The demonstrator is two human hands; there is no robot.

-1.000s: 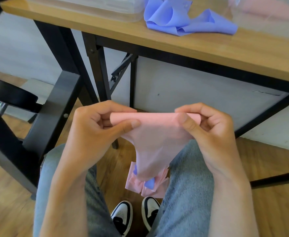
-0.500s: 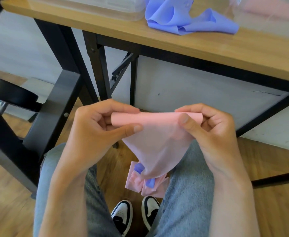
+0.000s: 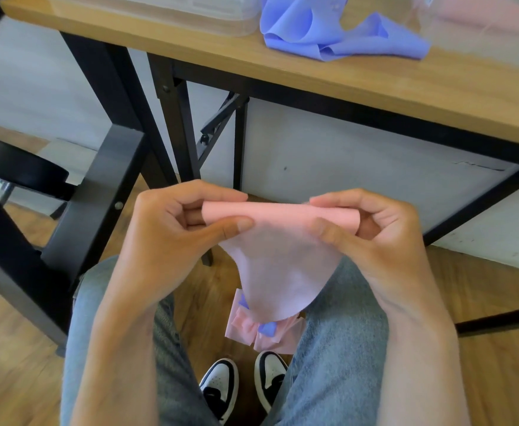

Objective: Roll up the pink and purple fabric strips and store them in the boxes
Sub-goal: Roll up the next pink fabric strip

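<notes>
A partly rolled pink strip (image 3: 279, 215) is pinched at its ends by the left hand (image 3: 175, 235) and right hand (image 3: 371, 238), fingers curled round it. Its loose tail is draped toward the floor. A purple strip (image 3: 328, 29) is heaped on the tabletop (image 3: 405, 84).

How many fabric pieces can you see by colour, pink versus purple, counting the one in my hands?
Pink: 3, the strip gripped by the left hand and right hand, a crumpled bundle on the floor, a blurred piece behind clear plastic on the table
Purple: 2, a strip on the table, a bit in the floor bundle
Total: 5
</notes>
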